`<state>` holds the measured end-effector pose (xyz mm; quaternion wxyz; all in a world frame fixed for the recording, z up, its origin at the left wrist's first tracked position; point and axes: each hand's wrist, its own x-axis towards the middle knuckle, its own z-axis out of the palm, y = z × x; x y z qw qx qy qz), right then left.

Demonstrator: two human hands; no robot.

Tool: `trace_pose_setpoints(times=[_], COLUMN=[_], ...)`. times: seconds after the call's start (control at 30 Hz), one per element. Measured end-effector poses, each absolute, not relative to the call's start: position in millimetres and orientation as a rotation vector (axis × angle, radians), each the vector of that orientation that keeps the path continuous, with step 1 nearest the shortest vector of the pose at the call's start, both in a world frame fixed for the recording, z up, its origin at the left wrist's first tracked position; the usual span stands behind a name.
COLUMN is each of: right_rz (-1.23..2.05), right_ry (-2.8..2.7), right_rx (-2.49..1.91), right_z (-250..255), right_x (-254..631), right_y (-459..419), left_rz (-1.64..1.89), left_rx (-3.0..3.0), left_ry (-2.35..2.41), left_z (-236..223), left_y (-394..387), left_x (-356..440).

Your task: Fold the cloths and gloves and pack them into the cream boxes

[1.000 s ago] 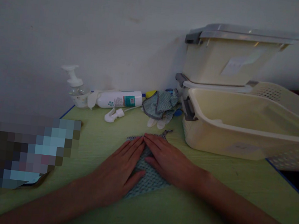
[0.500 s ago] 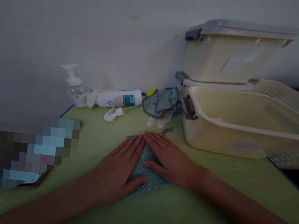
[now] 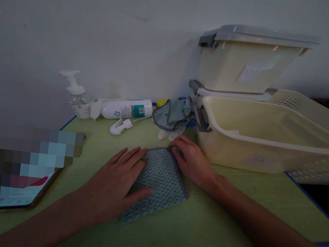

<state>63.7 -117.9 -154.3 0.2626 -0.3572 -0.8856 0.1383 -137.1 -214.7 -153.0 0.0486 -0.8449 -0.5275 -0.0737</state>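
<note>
A folded blue-grey cloth with a black-and-white checked edge lies flat on the green table. My left hand rests open over its left side, the fingers stretched out and the thumb lying on the cloth. At the far right corner, my right hand pinches the checked edge between thumb and curled fingers. The cloth's left edge is hidden under my left hand.
Behind the cloth are a crumpled cloth, a white bottle on its side, a white spray nozzle and a pump bottle. A cream bin and a lidded box stand right. A blurred-out screen device lies left.
My hands have moved apart, left hand to the left and right hand to the cloth's far right corner. The right hand has gone from lying flat to pinching, and more cloth shows.
</note>
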Motion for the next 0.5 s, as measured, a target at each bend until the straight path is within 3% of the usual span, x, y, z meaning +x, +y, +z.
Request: trace_pose_setpoints(times=[0.3,0.5], right_rz=[0.398,0.484], right_ry=[-2.463,-2.437], right_rx=[-1.121,-1.236], right_z=[-153,-155], right_x=[61,57], right_y=[-124,-120], left_rz=[-1.037,-1.429], left_rx=[-2.59,-2.546], left_ry=[-1.928,-2.065], left_z=[-141,-161], left_y=[-172,-156], left_x=[-116,-106])
